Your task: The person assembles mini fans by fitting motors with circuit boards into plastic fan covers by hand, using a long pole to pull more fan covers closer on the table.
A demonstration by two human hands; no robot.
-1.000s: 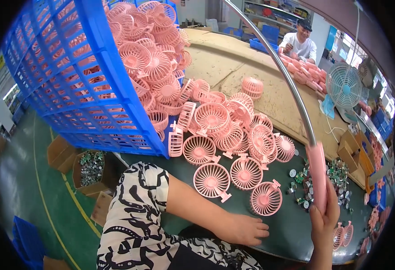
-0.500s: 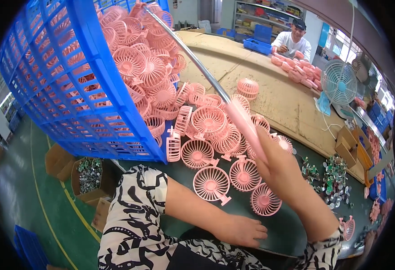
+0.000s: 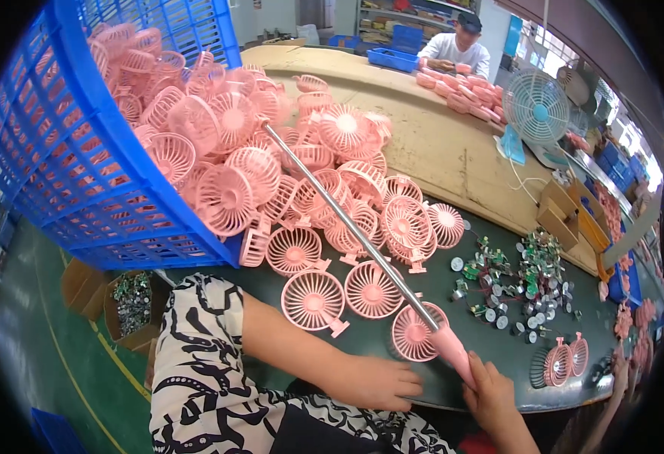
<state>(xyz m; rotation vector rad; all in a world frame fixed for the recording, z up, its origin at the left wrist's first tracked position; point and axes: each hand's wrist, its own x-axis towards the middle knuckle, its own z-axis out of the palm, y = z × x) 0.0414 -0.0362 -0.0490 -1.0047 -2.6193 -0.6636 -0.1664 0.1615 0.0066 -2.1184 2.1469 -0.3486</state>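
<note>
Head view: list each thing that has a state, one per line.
blue crate: tipped on its side, spilling.
pink fan grilles: heaped, some flat on the table.
metal rod: slanted into the heap.
right hand: gripping the rod's pink handle.
left hand: resting on the table edge.

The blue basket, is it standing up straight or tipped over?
Tipped over. The blue basket lies on its side with its open mouth facing the table, and pink fan covers spill out across it.
</note>
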